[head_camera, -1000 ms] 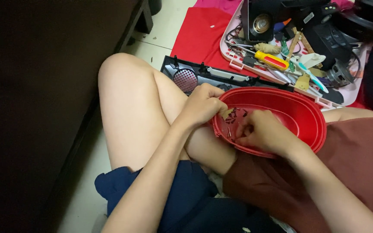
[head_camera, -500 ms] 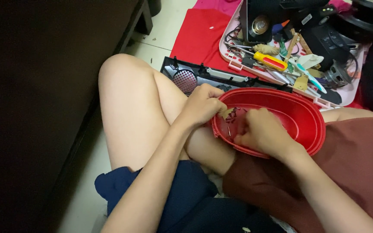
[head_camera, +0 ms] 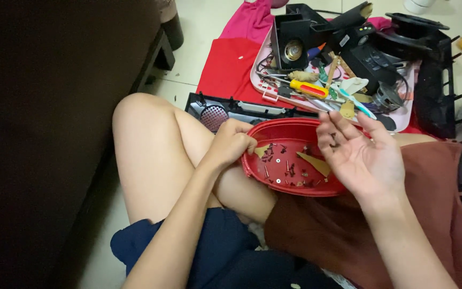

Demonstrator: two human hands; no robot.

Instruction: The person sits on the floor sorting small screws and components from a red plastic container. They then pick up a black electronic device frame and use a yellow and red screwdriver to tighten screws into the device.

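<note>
A red oval bowl (head_camera: 274, 184) rests on my lap, holding several small dark screws (head_camera: 287, 168) and a tan flat piece (head_camera: 314, 163). My left hand (head_camera: 233, 142) grips the bowl's left rim, fingers curled over the edge. Above the bowl's right side my right hand (head_camera: 362, 155) is raised, palm turned up and fingers spread. I cannot tell whether a tiny part sits at its fingertips.
Beyond the bowl a pink tray (head_camera: 258, 80) holds a yellow-red screwdriver (head_camera: 308, 88), a black speaker box (head_camera: 292, 45) and other tools and parts. A black panel with a round grille (head_camera: 215, 115) lies on a red cloth (head_camera: 231, 69). Dark furniture (head_camera: 44, 134) stands at left.
My right hand has lifted out of the bowl and turned palm up with fingers spread, uncovering the screws. The left hand stays on the rim.
</note>
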